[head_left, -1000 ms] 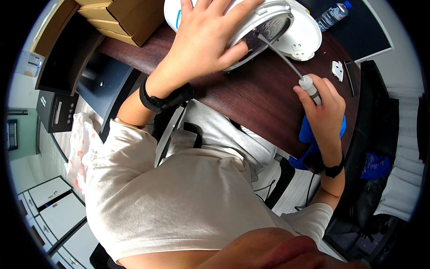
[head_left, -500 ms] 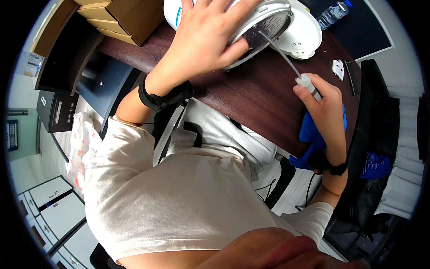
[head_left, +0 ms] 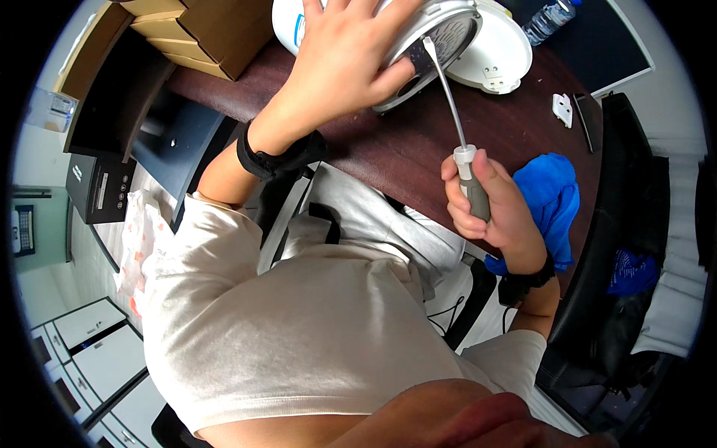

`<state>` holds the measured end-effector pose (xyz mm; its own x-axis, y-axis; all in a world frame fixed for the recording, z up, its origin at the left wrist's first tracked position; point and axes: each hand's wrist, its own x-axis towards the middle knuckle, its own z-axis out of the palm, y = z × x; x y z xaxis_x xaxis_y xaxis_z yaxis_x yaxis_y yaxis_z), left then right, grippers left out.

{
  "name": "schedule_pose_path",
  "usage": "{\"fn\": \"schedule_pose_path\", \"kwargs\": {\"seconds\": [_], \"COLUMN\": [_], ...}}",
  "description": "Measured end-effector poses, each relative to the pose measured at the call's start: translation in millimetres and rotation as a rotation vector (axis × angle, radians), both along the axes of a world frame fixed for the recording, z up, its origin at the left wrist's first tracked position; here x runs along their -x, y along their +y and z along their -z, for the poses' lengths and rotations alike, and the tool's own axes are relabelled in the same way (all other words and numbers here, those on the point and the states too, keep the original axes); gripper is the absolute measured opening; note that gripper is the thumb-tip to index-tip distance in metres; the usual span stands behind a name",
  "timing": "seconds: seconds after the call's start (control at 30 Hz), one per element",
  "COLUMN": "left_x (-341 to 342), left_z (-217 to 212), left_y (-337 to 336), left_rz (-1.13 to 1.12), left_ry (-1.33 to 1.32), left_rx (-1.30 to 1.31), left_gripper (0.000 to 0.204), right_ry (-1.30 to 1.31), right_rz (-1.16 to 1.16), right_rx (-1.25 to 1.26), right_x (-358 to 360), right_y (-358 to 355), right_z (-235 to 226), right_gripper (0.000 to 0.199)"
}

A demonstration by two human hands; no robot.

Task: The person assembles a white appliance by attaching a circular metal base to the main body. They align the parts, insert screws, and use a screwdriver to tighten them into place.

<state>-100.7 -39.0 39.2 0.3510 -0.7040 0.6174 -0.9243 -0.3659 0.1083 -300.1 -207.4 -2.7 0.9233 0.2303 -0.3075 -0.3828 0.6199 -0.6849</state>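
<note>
A white rounded appliance (head_left: 287, 26) lies tilted at the table's far side, its round metal-rimmed opening facing right. Inside the opening is a grey slotted disc (head_left: 453, 37). My left hand (head_left: 347, 56) grips the appliance, fingers spread over its body and thumb at the rim. In my right hand (head_left: 497, 205) is a screwdriver (head_left: 451, 101) with a grey-and-white handle, fingers wrapped round it. Its flat tip points away from me at the disc; whether it touches cannot be told. Beside the appliance sits a white rounded shell (head_left: 497, 52), hollow side up.
A blue cloth (head_left: 549, 190) lies by my right wrist. On the right of the dark wood table (head_left: 373, 160) are a small white plastic part (head_left: 562, 110) and a thin black strip (head_left: 584, 119). A water bottle (head_left: 549, 22) and stacked cardboard boxes (head_left: 213, 33) stand farther back.
My right hand has come nearer and left with the screwdriver, turning so the fingers show. The shaft now stands steeper in view. My left hand stays on the appliance.
</note>
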Motion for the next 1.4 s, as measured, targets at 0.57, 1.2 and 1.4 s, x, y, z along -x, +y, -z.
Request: {"fn": "schedule_pose_path", "kwargs": {"seconds": [0.57,1.2,1.4], "left_x": [1,3,5], "left_z": [3,1,1], "left_y": [7,2,0], "left_rz": [-0.010,-0.027,-0.032], "left_ry": [0.022,-0.009,-0.019], "left_rx": [-0.012,-0.010,-0.014], "left_gripper": [0.079,0.078,0.077], "right_ry": [-0.633,-0.603,0.092], "right_rz": [0.465,0.233,-0.043], "right_rx": [2.070,1.714,0.335], "right_x": [-7,-18,-3], "right_y": [-26,-42,-19], "right_z": [-32,-37,-32], "right_gripper": [0.030,0.022,0.043]}}
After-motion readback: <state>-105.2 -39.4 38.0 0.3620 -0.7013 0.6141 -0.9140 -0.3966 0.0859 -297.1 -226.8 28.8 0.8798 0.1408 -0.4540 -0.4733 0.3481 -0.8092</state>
